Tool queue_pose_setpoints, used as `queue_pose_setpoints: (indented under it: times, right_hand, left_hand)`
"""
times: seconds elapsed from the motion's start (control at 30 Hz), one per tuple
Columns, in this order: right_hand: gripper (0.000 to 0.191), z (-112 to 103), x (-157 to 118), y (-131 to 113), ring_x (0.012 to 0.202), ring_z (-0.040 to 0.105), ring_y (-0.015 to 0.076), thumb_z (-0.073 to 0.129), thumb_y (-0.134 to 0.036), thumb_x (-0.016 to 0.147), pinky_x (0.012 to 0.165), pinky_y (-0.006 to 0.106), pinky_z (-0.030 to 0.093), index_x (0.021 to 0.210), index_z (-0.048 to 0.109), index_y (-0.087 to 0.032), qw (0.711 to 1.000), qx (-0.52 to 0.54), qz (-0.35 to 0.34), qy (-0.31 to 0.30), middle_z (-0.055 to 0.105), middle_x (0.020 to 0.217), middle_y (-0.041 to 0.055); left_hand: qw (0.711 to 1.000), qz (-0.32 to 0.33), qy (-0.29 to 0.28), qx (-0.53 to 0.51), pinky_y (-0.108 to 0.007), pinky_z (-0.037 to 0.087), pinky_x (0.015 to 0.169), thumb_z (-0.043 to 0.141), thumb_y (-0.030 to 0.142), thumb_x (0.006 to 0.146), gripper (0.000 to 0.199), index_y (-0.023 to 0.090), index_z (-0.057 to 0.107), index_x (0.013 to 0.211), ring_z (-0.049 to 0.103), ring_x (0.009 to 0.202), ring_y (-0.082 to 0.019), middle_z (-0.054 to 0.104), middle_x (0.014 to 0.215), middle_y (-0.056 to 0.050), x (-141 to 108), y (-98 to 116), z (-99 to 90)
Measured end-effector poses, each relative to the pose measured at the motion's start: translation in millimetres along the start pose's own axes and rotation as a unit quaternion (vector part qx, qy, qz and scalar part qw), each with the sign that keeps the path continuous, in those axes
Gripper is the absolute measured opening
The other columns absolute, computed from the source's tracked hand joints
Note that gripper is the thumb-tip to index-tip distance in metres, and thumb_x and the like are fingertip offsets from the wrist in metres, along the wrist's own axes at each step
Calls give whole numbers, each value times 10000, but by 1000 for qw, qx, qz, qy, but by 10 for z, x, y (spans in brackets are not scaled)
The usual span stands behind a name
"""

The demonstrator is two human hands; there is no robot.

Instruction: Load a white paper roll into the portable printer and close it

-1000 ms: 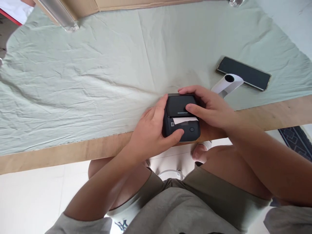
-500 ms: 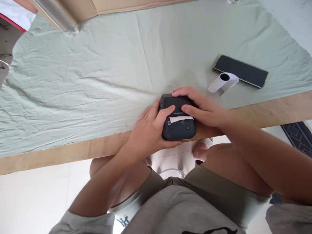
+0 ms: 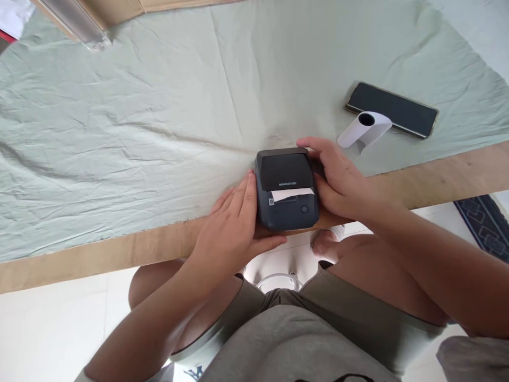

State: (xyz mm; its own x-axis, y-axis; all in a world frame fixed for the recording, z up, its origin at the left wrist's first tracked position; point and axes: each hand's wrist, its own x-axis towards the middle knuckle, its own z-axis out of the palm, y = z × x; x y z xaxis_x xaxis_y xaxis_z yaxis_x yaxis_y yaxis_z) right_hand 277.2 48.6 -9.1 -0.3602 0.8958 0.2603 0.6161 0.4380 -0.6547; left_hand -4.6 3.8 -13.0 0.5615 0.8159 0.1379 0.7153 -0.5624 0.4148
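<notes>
A black label printer [image 3: 285,170] sits at the table's front edge, with a strip of white paper [image 3: 292,194] sticking out of the slot across its top. My left hand [image 3: 234,220] lies along the printer's left side, fingers straight and together, thumb stretched below its front edge. Against the right side rests my right hand [image 3: 338,178], its fingers curled round the back right corner and its thumb by the side. The printer is held between both hands, and its top is uncovered.
Right of the printer, a white curved plastic piece [image 3: 363,130] stands beside a dark phone [image 3: 393,109] on the pale green cloth [image 3: 167,106]. Cardboard [image 3: 119,10] and a clear-wrapped bar [image 3: 85,24] are at the back left. The wooden table edge [image 3: 445,180] runs along the front.
Both thumbs have come off the printer's top and moved to its sides. My left hand has shifted left and flattened. The view has moved slightly.
</notes>
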Motion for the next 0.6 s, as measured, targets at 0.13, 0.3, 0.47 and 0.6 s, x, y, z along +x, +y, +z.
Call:
queue_pose_setpoints:
  times: [0.13,0.3,0.47,0.6]
  right_hand:
    - [628,-7,-4,-27,1263,770,308,483,-183,1021,1008,543,681,1629,414,-326,999,-25,-24,-28,715,1529,104]
    - [662,-37,2,-83,1180,797,317,467,-172,1029,977,542,670,1639,357,-404,998,-41,20,-49,772,1407,63]
    - [617,-14,-11,-130,1099,801,319,472,-210,1053,919,531,666,1624,368,-419,998,-38,19,-47,788,1362,47]
    - [591,-25,10,-182,1116,789,355,509,-289,1053,969,578,648,1621,409,-417,996,-25,72,-56,798,1348,59]
  left_hand:
    - [998,9,41,50,-570,575,1278,861,759,938,1251,111,243,1811,664,1544,-448,586,1727,-298,-5,40,0]
    - [995,24,85,57,-549,637,1197,622,806,1078,1008,58,406,1718,738,1461,-419,703,1580,-323,42,58,9]
    - [995,24,95,21,-550,634,1218,642,734,1105,923,125,390,1750,707,1515,-403,703,1610,-278,41,54,-2]
    - [998,-29,57,-21,-600,605,1255,711,772,1046,927,231,447,1751,685,1537,-422,676,1671,-211,54,67,-38]
